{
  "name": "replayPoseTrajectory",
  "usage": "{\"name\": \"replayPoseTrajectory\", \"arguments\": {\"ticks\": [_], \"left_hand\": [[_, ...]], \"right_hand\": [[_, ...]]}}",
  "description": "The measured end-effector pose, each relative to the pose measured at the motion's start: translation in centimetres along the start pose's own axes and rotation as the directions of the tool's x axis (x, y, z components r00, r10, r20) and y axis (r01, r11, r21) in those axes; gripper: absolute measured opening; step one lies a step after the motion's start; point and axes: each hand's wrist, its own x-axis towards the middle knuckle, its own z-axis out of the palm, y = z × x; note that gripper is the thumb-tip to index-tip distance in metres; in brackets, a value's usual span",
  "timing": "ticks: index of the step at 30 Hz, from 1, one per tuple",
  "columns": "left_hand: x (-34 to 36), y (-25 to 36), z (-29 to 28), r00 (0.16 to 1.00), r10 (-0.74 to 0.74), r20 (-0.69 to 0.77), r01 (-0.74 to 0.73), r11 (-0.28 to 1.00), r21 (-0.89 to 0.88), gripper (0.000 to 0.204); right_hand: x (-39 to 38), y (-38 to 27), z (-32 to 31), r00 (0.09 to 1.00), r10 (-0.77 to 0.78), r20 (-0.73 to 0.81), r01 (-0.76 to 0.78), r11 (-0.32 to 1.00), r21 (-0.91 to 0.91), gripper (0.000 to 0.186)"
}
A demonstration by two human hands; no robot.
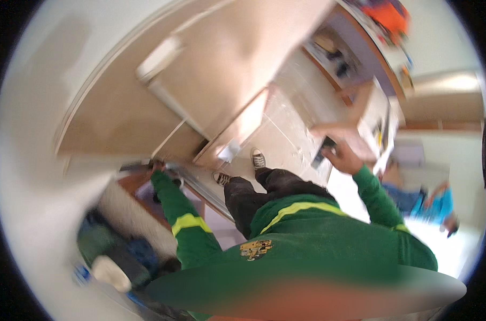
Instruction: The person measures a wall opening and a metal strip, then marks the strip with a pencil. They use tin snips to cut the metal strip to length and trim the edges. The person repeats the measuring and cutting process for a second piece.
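My right hand grips a small, dark, flat object, possibly a phone, out in front of my right side. A pale wooden box or stand lies just beyond it. Out to my left, my left hand reaches to a dark edge beside long grey metal strips; its fingers are small and blurred, and what they hold is unclear. A tan board with a reddish edge leans near that hand, against larger tan panels.
A co-worker in a turquoise top is at my right. A counter holds an orange item at the upper right. A pile of dark bags lies at the lower left. Tiled floor stretches ahead of my feet.
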Motion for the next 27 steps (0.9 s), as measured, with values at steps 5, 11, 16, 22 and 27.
{"name": "replayPoseTrajectory", "arguments": {"ticks": [5,11,16,22,27], "left_hand": [[2.5,1.2,0.9,1.0,0.003,0.014,-0.002,0.999,-0.037,0.046],[-0.6,1.8,-1.1,0.998,-0.041,-0.046,0.037,0.996,-0.086,0.044],[-9.2,2.9,-3.2,0.988,-0.087,-0.128,0.075,0.993,-0.095,0.042],[-21.9,8.1,-1.9,0.976,-0.169,-0.135,0.153,0.981,-0.121,0.04],[-33.1,21.6,6.2,0.989,-0.073,0.127,0.094,0.981,-0.17,0.039]], "right_hand": [[-1.9,-0.7,-0.5,0.966,0.212,-0.147,-0.188,0.968,0.165,0.054],[-5.4,-0.4,-2.6,0.893,0.409,-0.188,-0.394,0.912,0.113,0.06],[-6.8,5.3,-3.0,0.853,0.445,-0.273,-0.363,0.881,0.303,0.062],[-8.5,14.8,-7.9,0.833,0.482,-0.272,-0.33,0.827,0.455,0.055],[-10.5,23.7,-11.8,0.771,0.533,-0.348,-0.237,0.748,0.62,0.042]]}}
